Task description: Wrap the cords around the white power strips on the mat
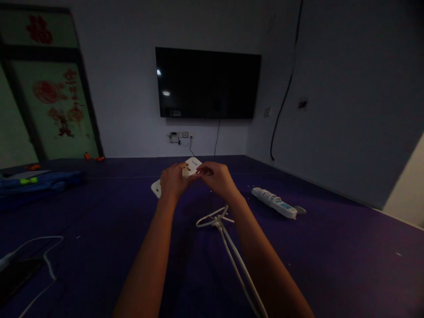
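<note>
The left hand (173, 179) holds a white power strip (194, 164) up over the purple surface (185, 269), well away from its right edge, while the right hand (215, 176) touches the strip's far end, and I cannot tell if those fingers grip anything.

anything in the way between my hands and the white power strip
Nothing visible: the left hand grips the white power strip, and the right hand is at its edge. The looped white cable lies nearer the camera, not between them.
</note>
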`<state>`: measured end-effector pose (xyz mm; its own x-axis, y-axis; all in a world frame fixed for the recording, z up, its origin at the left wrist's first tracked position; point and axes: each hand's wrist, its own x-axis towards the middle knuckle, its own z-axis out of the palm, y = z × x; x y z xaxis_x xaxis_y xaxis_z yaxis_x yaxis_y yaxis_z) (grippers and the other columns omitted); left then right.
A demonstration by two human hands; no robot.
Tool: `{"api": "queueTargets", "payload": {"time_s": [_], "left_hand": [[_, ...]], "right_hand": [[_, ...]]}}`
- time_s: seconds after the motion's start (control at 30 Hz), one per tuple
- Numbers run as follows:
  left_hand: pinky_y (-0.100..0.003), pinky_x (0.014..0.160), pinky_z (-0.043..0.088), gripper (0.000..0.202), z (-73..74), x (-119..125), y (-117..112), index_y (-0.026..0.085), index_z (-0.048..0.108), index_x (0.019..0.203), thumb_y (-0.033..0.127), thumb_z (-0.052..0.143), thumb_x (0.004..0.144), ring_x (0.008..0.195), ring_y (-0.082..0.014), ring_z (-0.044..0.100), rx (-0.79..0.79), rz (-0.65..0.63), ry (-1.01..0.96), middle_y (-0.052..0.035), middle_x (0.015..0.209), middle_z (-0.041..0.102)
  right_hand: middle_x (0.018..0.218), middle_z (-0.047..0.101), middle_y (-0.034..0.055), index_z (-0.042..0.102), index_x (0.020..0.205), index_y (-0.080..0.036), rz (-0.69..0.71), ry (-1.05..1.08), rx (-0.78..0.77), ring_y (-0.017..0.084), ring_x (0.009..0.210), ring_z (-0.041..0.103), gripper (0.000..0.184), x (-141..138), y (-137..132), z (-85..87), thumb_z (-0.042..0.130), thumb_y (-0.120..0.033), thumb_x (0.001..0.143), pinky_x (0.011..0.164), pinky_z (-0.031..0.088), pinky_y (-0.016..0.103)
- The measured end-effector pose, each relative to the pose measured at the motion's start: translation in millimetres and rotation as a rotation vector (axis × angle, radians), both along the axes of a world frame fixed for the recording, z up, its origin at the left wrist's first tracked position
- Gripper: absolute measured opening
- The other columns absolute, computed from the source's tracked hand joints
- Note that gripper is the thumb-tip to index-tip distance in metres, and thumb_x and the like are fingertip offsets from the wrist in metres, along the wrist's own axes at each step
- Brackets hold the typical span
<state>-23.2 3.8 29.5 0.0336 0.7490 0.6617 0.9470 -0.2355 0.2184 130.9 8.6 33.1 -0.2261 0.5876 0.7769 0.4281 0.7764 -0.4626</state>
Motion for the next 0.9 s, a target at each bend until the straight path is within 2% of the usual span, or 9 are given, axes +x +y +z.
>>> {"api": "queueTargets", "payload": {"time_s": [0.1,0.2,0.3,0.37,0.5,0.63,0.77,0.83,0.9], "left_hand": [[-0.038,0.083,0.046,0.054,-1.5,-11,3,0.018,0.059,0.123,0.047,0.056,0.077,0.102,-0.0312,0.062,0.064,0.005,-0.077,-0.0148,0.113,0.066],[-0.039,0.085,0.046,0.058,-1.6,-27,5,0.017,0.058,0.124,0.048,0.058,0.075,0.104,-0.0323,0.062,0.128,0.051,-0.184,-0.0159,0.114,0.066],[-0.04,0.088,0.047,0.059,-0.1,-41,6,0.016,0.06,0.123,0.045,0.062,0.072,0.104,-0.032,0.062,0.211,0.108,-0.295,-0.017,0.115,0.065],[-0.04,0.088,0.048,0.059,1.3,-48,6,0.015,0.061,0.122,0.043,0.065,0.07,0.103,-0.0315,0.062,0.256,0.11,-0.349,-0.0174,0.115,0.065],[-0.04,0.088,0.049,0.06,4.1,-56,6,0.015,0.062,0.121,0.038,0.069,0.066,0.101,-0.0302,0.064,0.316,0.102,-0.464,-0.0165,0.113,0.067],[-0.04,0.088,0.05,0.06,4.7,-58,8,0.013,0.064,0.118,0.034,0.073,0.062,0.097,-0.0291,0.065,0.383,0.073,-0.518,-0.0163,0.11,0.068],[-0.041,0.086,0.051,0.058,4.9,-59,8,0.013,0.065,0.115,0.032,0.074,0.061,0.095,-0.028,0.066,0.429,0.038,-0.529,-0.0156,0.109,0.069],[-0.039,0.085,0.052,0.058,6.7,-58,6,0.013,0.066,0.115,0.031,0.075,0.06,0.094,-0.0269,0.066,0.443,0.02,-0.554,-0.0142,0.109,0.069],[-0.038,0.084,0.053,0.057,10.0,-59,1,0.012,0.065,0.114,0.031,0.074,0.061,0.093,-0.026,0.066,0.466,-0.009,-0.597,-0.0134,0.109,0.069]], "right_hand": [[0.077,0.069,0.0033,0.07,0.093,-0.016,0.147,0.033,-0.164,0.012,0.067,0.06,0.02,4,-1,0.9,0.067,-0.025,0.075,0.063,0.045,0.022],[0.081,0.07,0.0046,0.07,0.096,-0.016,0.247,-0.047,-0.32,0.012,0.07,0.062,0.021,15,5,-2.9,0.058,-0.026,0.083,0.065,0.047,0.023],[0.083,0.072,0.004,0.072,0.094,-0.018,0.271,-0.24,-0.479,0.012,0.072,0.064,0.02,25,19,-15.7,0.065,-0.022,0.076,0.067,0.048,0.023],[0.083,0.073,0.0037,0.073,0.095,-0.019,0.295,-0.389,-0.589,0.014,0.074,0.065,0.03,24,28,-27.7,0.074,-0.019,0.065,0.069,0.048,0.024],[0.097,0.073,0.0046,0.073,0.099,-0.019,0.465,-0.644,-0.688,0.018,0.092,0.065,0.047,-2,36,-49.7,0.082,-0.022,0.053,0.08,0.047,0.024],[0.103,0.071,0.0025,0.073,0.096,-0.017,0.673,-0.724,-0.651,0.019,0.104,0.061,0.049,-42,32,-68.1,0.085,-0.024,0.049,0.09,0.041,0.022],[0.078,0.072,0.0006,0.072,0.084,-0.013,0.768,-0.648,-0.844,0.015,0.078,0.065,0.029,-65,30,-84.8,0.081,-0.022,0.058,0.073,0.046,0.021],[0.061,0.068,-0.0009,0.07,0.074,-0.011,0.749,-0.599,-0.937,0.011,0.061,0.063,0.013,-64,32,-88.4,0.075,-0.02,0.065,0.061,0.046,0.019],[0.051,0.063,-0.0019,0.066,0.065,-0.011,0.665,-0.516,-0.97,0.008,0.049,0.058,0.009,-58,36,-88.7,0.07,-0.017,0.071,0.052,0.043,0.017]]}}
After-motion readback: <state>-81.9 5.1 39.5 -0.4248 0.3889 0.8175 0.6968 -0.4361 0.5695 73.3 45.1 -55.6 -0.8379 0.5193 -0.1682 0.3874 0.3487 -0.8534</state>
